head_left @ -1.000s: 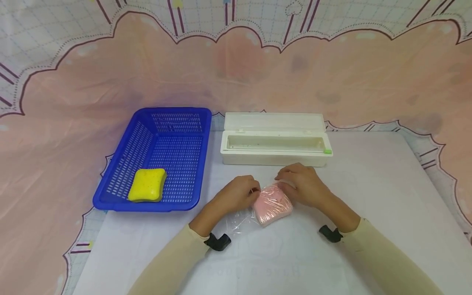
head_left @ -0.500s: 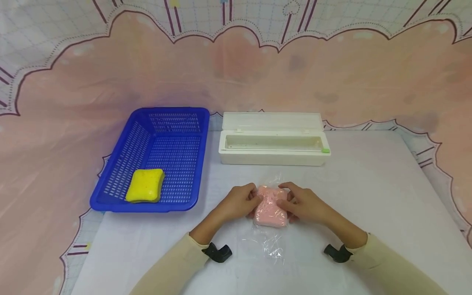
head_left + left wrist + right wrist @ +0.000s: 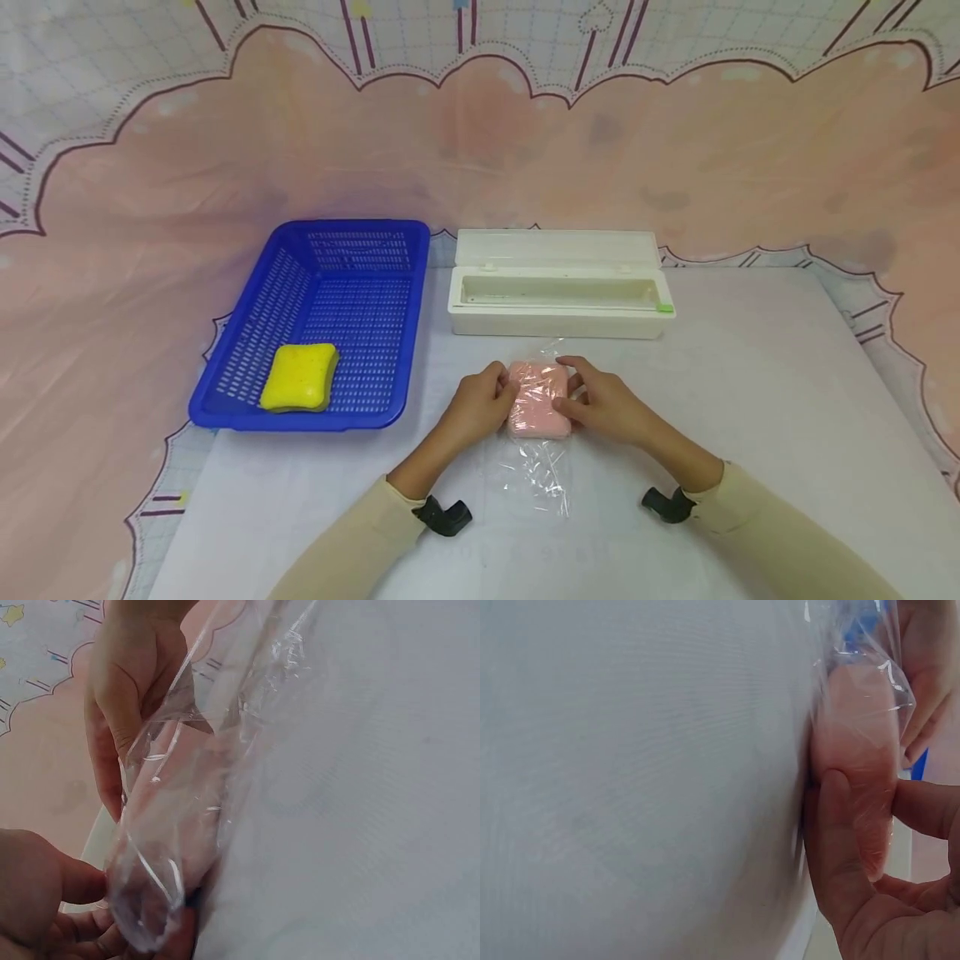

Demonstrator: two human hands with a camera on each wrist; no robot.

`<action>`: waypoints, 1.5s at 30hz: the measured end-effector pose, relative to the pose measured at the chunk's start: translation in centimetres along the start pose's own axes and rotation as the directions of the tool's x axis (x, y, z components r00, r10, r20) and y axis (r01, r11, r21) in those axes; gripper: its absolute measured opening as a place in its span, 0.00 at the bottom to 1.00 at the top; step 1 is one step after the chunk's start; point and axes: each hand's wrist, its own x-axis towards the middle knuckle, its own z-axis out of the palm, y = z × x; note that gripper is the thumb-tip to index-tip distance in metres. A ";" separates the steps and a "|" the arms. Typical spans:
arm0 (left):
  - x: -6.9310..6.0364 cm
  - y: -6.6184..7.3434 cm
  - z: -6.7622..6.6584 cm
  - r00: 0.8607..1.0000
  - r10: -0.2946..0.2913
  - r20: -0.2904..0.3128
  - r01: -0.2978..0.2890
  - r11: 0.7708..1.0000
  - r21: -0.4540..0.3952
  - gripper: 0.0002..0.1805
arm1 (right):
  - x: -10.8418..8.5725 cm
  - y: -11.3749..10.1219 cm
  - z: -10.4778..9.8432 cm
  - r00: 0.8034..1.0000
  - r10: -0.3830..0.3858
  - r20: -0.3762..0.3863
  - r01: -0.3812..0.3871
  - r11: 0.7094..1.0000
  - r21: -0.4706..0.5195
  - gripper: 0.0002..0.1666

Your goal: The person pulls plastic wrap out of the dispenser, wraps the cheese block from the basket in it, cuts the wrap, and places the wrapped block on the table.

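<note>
A pink sponge (image 3: 538, 404) wrapped in clear plastic film lies between both hands in the head view. Loose, crinkled film (image 3: 542, 479) trails from its near side, and a little more sticks out at the far side. My left hand (image 3: 478, 407) grips the left edge, thumb uppermost. On the opposite edge, my right hand (image 3: 606, 406) pinches the sponge between thumb and fingers. The right wrist view shows the wrapped sponge (image 3: 859, 742) edge-on, fingers beneath it. Film (image 3: 165, 802) covers much of the sponge in the left wrist view.
A blue perforated basket (image 3: 411, 358) at the left holds a yellow sponge (image 3: 298, 377). Behind my hands stands a long white box (image 3: 558, 323) with its lid (image 3: 558, 248) raised. A white sheet (image 3: 780, 400) covers the table, and a patterned cloth (image 3: 480, 150) hangs behind.
The sponge has turned from slanted to straight, with the loose film shifting from its left to its near side. Both hands regripped its edges, then moved it slightly away and left.
</note>
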 end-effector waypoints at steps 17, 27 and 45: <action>-3.7 -1.7 0.0 0.948 -0.177 0.263 0.272 0.882 -0.385 0.16 | -2.6 -0.2 1.1 0.944 0.299 0.139 -0.329 0.869 0.369 0.47; -5.5 -1.4 0.2 0.940 -0.113 0.323 0.281 0.793 -0.540 0.12 | -4.5 -0.1 2.0 0.971 0.162 0.176 -0.231 0.829 0.510 0.26; -6.5 -0.3 0.7 0.923 0.357 0.144 -0.334 0.929 -0.161 0.13 | -6.4 -1.4 3.3 0.974 -0.225 -0.007 0.225 0.974 0.012 0.25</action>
